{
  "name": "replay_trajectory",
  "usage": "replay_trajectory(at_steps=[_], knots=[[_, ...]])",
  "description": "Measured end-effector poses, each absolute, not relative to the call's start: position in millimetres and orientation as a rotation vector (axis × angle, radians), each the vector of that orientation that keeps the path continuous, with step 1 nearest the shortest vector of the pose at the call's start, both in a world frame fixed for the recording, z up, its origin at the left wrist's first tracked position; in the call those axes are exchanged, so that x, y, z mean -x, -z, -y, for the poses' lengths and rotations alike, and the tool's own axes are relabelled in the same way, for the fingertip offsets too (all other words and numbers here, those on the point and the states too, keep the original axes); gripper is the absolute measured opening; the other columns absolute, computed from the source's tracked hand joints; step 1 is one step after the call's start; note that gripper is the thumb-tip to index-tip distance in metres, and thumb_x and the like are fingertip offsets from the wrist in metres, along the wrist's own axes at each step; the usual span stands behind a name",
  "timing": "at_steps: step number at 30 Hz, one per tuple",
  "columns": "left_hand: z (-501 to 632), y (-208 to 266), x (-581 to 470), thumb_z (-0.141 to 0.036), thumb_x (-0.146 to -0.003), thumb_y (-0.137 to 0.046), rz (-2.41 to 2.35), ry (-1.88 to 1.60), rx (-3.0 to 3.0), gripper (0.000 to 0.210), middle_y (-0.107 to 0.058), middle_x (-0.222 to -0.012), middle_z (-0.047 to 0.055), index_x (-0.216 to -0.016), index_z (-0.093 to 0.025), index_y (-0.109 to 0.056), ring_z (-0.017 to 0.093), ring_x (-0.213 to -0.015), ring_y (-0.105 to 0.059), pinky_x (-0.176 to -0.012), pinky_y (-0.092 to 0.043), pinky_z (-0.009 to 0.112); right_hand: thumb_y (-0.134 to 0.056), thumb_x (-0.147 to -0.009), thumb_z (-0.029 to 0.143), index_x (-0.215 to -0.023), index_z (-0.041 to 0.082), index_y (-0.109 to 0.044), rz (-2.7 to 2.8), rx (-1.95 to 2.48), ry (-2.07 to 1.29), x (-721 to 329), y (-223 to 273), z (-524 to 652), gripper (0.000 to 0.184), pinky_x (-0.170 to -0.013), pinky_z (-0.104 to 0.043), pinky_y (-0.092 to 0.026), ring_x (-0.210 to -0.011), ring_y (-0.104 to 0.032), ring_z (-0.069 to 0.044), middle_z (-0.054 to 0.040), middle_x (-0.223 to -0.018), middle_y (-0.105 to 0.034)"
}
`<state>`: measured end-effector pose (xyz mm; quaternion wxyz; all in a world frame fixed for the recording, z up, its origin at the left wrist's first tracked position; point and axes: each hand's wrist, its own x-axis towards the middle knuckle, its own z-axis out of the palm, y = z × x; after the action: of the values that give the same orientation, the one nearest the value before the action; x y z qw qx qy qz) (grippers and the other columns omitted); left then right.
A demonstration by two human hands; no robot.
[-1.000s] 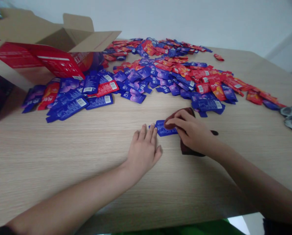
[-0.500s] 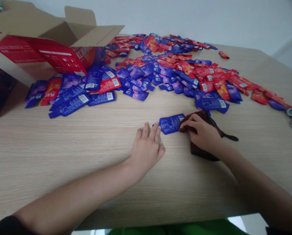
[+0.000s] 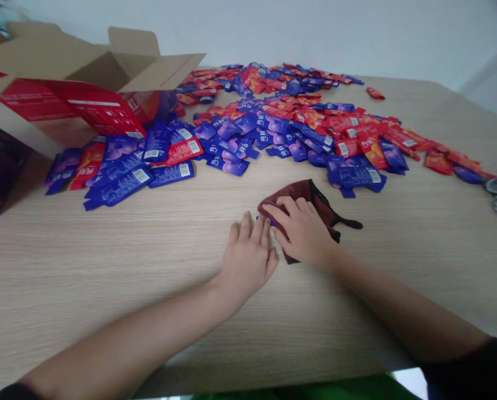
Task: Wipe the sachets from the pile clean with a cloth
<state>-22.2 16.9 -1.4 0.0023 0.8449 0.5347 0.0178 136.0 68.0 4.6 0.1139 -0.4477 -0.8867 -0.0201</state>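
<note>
1. Maroon cloth [image 3: 295, 190] is lying on the table [image 3: 127, 250], over a blue packet [image 3: 272, 223] whose left end is showing.
2. Right hand [image 3: 302, 230] is holding the cloth, its fingers bent over it.
3. Left hand [image 3: 246, 261] is resting with fingers slightly spread, fingertips touching the blue packet's end.
4. Red and blue packets [image 3: 273, 123] are lying beyond.

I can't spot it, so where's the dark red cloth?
Just right of centre in the head view, the dark red, black-edged cloth lies under the right hand on the pale wood-grain table, beside the left hand.
</note>
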Motion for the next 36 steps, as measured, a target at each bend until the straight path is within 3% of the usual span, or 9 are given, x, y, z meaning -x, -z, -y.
replay_trajectory(at_steps=[7,11,14,16,20,23,28,32,36], knots=[[-18,-1,24,-0.035,-0.092,-0.038,-1.628,-0.053,-2.659,0.06,-0.035,-0.153,0.017,-0.143,-0.003,-0.04,0.042,-0.135,-0.034,-0.101,-0.037,0.055,-0.048,-0.087,0.025,-0.128,0.021,-0.057,2.443,1.495,0.119,-164,2,-82,0.043,-0.081,-0.046,-0.041,-0.093,-0.044,-0.03,-0.014,-0.117,-0.054],[-27,-8,27,-0.031,-0.092,-0.042,-1.589,-0.089,-2.698,0.049,-0.049,-0.142,0.016,-0.135,-0.008,-0.049,0.038,-0.125,-0.043,-0.094,-0.041,0.05,-0.053,-0.082,0.02,-0.124,0.021,-0.059,2.347,1.448,0.04,-176,2,-88,0.043,-0.083,-0.047,-0.045,-0.093,-0.047,-0.029,-0.0128,-0.113,-0.056],[-44,-15,28,-0.034,-0.095,-0.041,-1.616,-0.094,-2.66,0.033,-0.06,-0.12,0.012,-0.115,-0.015,-0.059,0.032,-0.107,-0.052,-0.085,-0.045,0.044,-0.053,-0.08,0.014,-0.121,0.025,-0.06,2.234,1.416,-0.113,-181,-1,-90,0.043,-0.081,-0.044,-0.048,-0.096,-0.051,-0.028,-0.0097,-0.111,-0.057],[-58,-20,24,-0.041,-0.097,-0.039,-1.697,-0.092,-2.586,0.035,-0.06,-0.111,0.012,-0.108,-0.015,-0.059,0.03,-0.1,-0.053,-0.082,-0.045,0.043,-0.05,-0.08,0.01,-0.118,0.025,-0.06,2.142,1.38,-0.194,-185,-5,-91,0.042,-0.082,-0.041,-0.05,-0.099,-0.054,-0.026,-0.0082,-0.109,-0.058],[-82,-26,8,-0.053,-0.093,-0.047,-1.806,0.015,-2.46,0.049,-0.057,-0.111,0.017,-0.112,-0.009,-0.055,0.032,-0.103,-0.052,-0.084,-0.045,0.045,-0.048,-0.077,0.005,-0.113,0.024,-0.061,2.018,1.31,-0.215,-197,-9,-97,0.043,-0.085,-0.038,-0.05,-0.102,-0.057,-0.023,-0.0072,-0.107,-0.059],[-95,-26,-3,-0.044,-0.087,-0.061,-1.782,0.077,-2.422,0.046,-0.055,-0.113,0.019,-0.114,-0.006,-0.054,0.033,-0.106,-0.051,-0.085,-0.045,0.044,-0.048,-0.075,0.005,-0.111,0.025,-0.062,1.976,1.302,-0.218,-204,-11,-102,0.043,-0.086,-0.039,-0.05,-0.101,-0.058,-0.023,-0.0065,-0.105,-0.059],[-104,-29,-5,-0.032,-0.078,-0.07,-1.623,0.056,-2.455,0.038,-0.054,-0.107,0.01,-0.109,-0.014,-0.057,0.025,-0.099,-0.053,-0.08,-0.047,0.035,-0.049,-0.076,0.006,-0.106,0.025,-0.063,1.926,1.28,-0.212,-211,-20,-104,0.039,-0.087,-0.04,-0.049,-0.099,-0.059,-0.023,-0.0064,-0.101,-0.06],[-94,-37,-6,-0.014,-0.084,-0.055,-1.577,-0.084,-2.625,0.022,-0.053,-0.113,0.011,-0.105,-0.017,-0.057,0.026,-0.105,-0.049,-0.084,-0.041,0.04,-0.047,-0.075,0.004,-0.105,0.025,-0.065,1.861,1.271,-0.176,-217,-29,-105,0.04,-0.086,-0.039,-0.049,-0.097,-0.059,-0.022,-0.0061,-0.099,-0.059],[-84,-38,-4,0.0,-0.084,-0.041,-1.394,-0.07,-2.887,0.03,-0.06,-0.105,0.009,-0.094,-0.02,-0.06,0.027,-0.104,-0.05,-0.081,-0.037,0.043,-0.048,-0.074,0.004,-0.106,0.025,-0.065,1.836,1.308,-0.166,-219,-30,-105,0.041,-0.086,-0.04,-0.049,-0.096,-0.06,-0.022,-0.0062,-0.1,-0.059]])
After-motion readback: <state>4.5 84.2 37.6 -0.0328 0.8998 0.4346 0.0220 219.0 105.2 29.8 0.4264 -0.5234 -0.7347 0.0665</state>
